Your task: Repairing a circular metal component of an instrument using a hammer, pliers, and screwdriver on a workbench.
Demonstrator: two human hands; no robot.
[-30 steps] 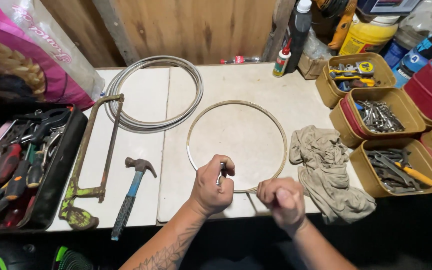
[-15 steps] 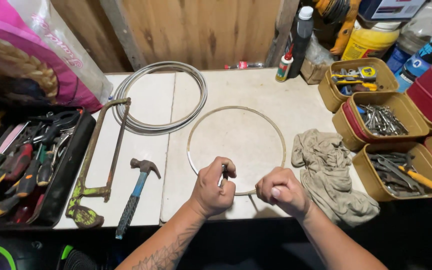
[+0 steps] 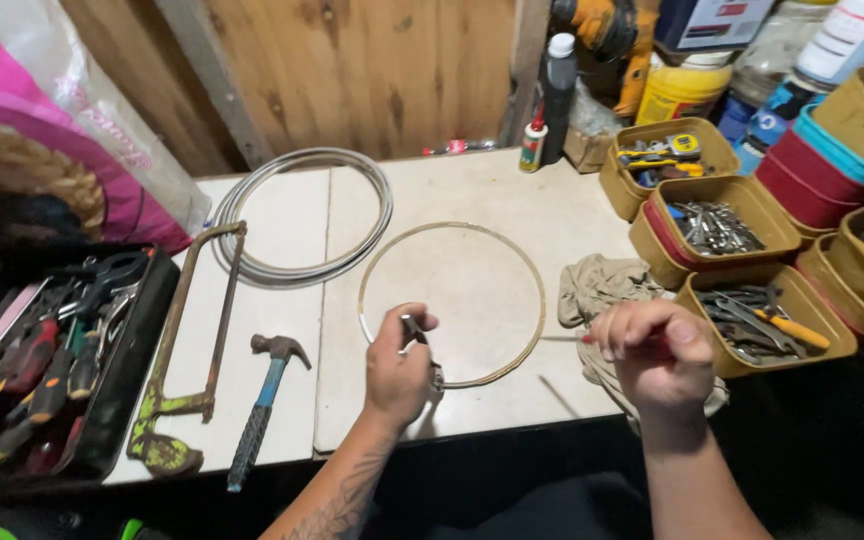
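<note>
Left hand (image 3: 399, 362) pinching a small metal clamp (image 3: 418, 340) on the wire hoop (image 3: 530, 285) at centre frame, right hand (image 3: 655, 352) fisted around a red-handled tool (image 3: 574, 339) near the surface (image 3: 472, 190) front edge, rag (image 3: 597, 285) and tool tins (image 3: 742, 255) crowding the right, hammer (image 3: 262, 405) lower left.

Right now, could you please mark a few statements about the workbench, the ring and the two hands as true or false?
1. The left hand grips a small metal tool at the near edge of the thin ring. True.
2. The hammer lies inside the ring. False: it lies left of it, beside the hacksaw.
3. The right hand is closed around something thin with a red part. True.
4. The coil of grey wire hangs on the wooden wall. False: it lies flat on the white table.
5. The crumpled cloth lies left of the ring. False: it lies to its right, by the yellow tubs.
</note>
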